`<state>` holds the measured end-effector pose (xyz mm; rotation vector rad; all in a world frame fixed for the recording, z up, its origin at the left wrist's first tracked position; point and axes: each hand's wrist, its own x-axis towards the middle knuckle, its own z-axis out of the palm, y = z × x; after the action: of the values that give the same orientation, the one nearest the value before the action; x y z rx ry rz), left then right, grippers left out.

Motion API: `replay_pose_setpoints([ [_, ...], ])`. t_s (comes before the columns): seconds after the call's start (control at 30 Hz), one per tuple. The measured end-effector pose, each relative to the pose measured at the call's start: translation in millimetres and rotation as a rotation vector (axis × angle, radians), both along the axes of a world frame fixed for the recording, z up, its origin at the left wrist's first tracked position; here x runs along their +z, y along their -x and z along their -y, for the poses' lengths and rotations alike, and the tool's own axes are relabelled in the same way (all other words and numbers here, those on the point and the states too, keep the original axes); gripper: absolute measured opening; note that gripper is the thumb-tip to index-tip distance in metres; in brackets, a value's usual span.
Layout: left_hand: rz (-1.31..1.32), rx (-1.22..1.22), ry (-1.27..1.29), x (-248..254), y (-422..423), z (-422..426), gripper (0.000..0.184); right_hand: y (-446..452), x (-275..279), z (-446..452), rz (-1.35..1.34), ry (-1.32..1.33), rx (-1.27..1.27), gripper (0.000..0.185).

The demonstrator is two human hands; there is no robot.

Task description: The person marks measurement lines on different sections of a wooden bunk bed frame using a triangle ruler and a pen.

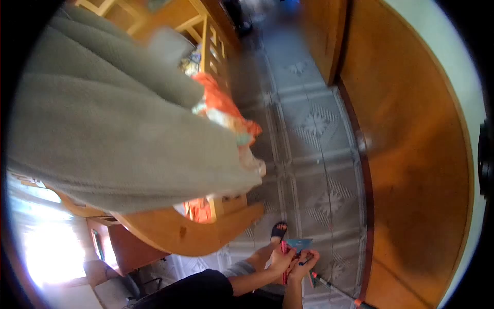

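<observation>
Low in the view, my left hand (280, 258) and my right hand (304, 261) are close together. The fingers of my left hand are wrapped round a thin red item (284, 247). A flat blue-grey piece (299, 243) sticks out just above both hands, and the fingers of my right hand are bent at its lower edge. What my right hand holds is too small to make out. Just beyond the hands is a foot in a dark sandal (279, 226) on the tiled floor.
A long grey curtain (128, 134) hangs at the left over a wooden bed frame (190, 232) with orange cloth (221, 98). Brown wood panelling (411, 154) lines the right. A pole with orange parts (334, 288) is near my right hand. An office chair (128, 288) stands lower left.
</observation>
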<state>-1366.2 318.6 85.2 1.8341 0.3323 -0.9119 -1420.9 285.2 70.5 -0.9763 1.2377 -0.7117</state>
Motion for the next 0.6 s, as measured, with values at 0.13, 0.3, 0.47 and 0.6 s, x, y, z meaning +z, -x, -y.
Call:
replay_pose_setpoints([
  [0.13, 0.065, -0.007, 0.066, 16.9, -56.0, 50.5, 0.015, -69.6, 26.3, 48.8, 0.167, -0.167, -0.138, 0.012],
  [0.3, 0.088, 0.108, 0.241, 11.6, -131.1, 117.0, 0.019, -134.1, 13.4, 126.1, 0.252, -0.250, -0.038, 0.036],
  [0.47, -0.006, 0.238, 0.218, 10.7, -247.8, 190.6, 0.017, -250.0, 15.4, 212.0, 0.167, -0.114, 0.167, 0.036],
  [0.6, 0.005, 0.541, 0.478, 35.3, -343.9, 250.7, 0.013, -369.4, 48.8, 280.7, 0.092, -0.037, 0.326, 0.026],
])
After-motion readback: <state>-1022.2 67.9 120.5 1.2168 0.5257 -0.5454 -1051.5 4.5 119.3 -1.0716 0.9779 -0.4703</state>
